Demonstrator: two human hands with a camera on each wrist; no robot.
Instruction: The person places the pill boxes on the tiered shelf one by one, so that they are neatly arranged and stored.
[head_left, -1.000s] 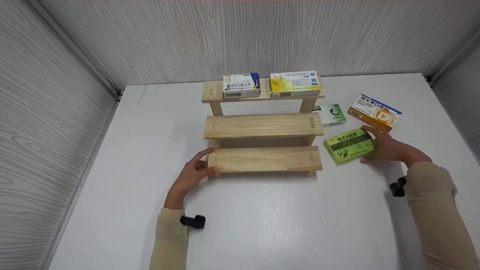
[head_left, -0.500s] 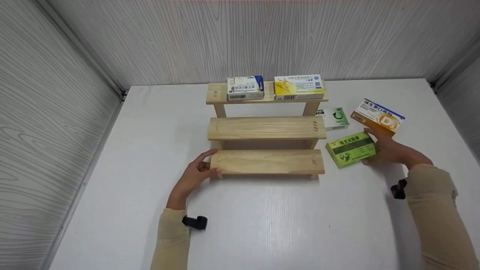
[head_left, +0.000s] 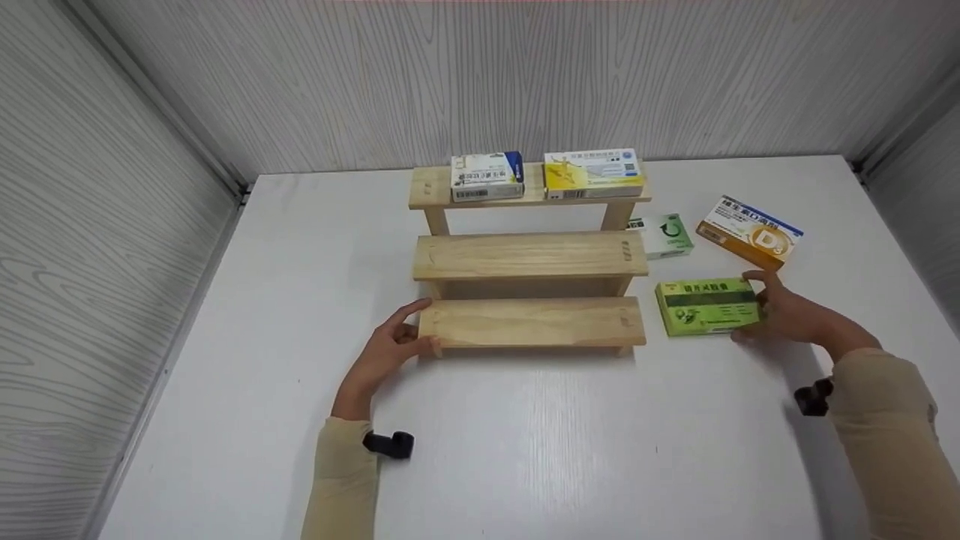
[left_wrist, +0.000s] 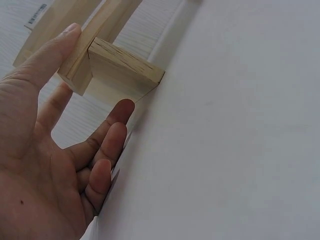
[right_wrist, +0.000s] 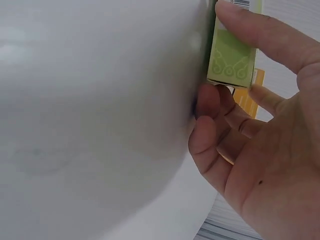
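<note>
At the left end of the lowest step of a three-tier wooden stand [head_left: 531,322], my left hand [head_left: 384,352] pinches the board between thumb and index finger. In the left wrist view its other fingers [left_wrist: 115,137] curl loosely under the board end. My right hand [head_left: 791,315] holds the right end of a green medicine box [head_left: 709,309] lying right of the stand. The right wrist view shows the thumb along the near side of the box [right_wrist: 231,60]; the fingers behind it are partly hidden.
On the top tier lie a white-and-blue medicine box [head_left: 486,176] and a yellow-and-white one [head_left: 592,174]. A white-and-green box [head_left: 667,236] sits partly behind the stand's right side. An orange-and-white vitamin D box [head_left: 752,231] lies just behind my right hand. A wood-grain wall [head_left: 337,82] rises behind.
The green box has turned from slanted to nearly in line with the steps, and my right hand has shifted slightly right and nearer. My left hand keeps its hold on the stand.
</note>
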